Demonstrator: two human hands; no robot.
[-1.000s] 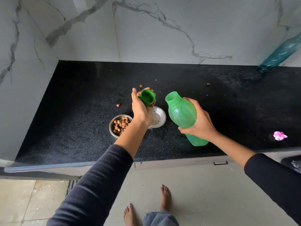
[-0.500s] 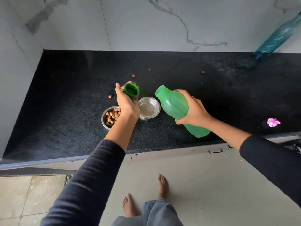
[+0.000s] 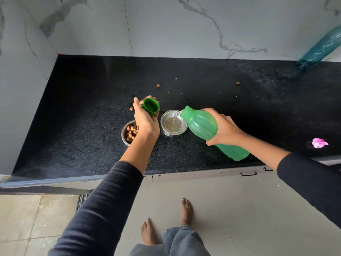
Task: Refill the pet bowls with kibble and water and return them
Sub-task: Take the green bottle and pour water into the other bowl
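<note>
Over the water bowl [image 3: 173, 124], the right hand [image 3: 226, 129] gripped the tipped bottle [image 3: 206, 129], pouring; the left hand [image 3: 146, 120] clasped the cap [image 3: 151, 107]; next, levelling off and recapping.

On the black countertop [image 3: 77, 126] stand 2 steel bowls: 1 kibble bowl [image 3: 125, 133] at 9 o'clock of the pair, partly hidden under the wrist, and 1 water bowl [image 3: 173, 122] at 3 o'clock of it. There is 1 green bottle [image 3: 203, 126] and 1 green cap [image 3: 151, 107]. Loose kibble pieces on the stone number 3: 1 piece [image 3: 131, 108] just at 9 o'clock of the cap, 1 piece [image 3: 158, 85] at 12 o'clock of the cap, and 1 piece [image 3: 237, 83] at 1 o'clock of the water bowl. There is 1 pink flower [image 3: 319, 142] and 1 teal bottle [image 3: 321, 47]. In view are 2 hands, the left hand [image 3: 146, 122] and the right hand [image 3: 226, 128], and 2 bare feet [image 3: 186, 211].
</note>
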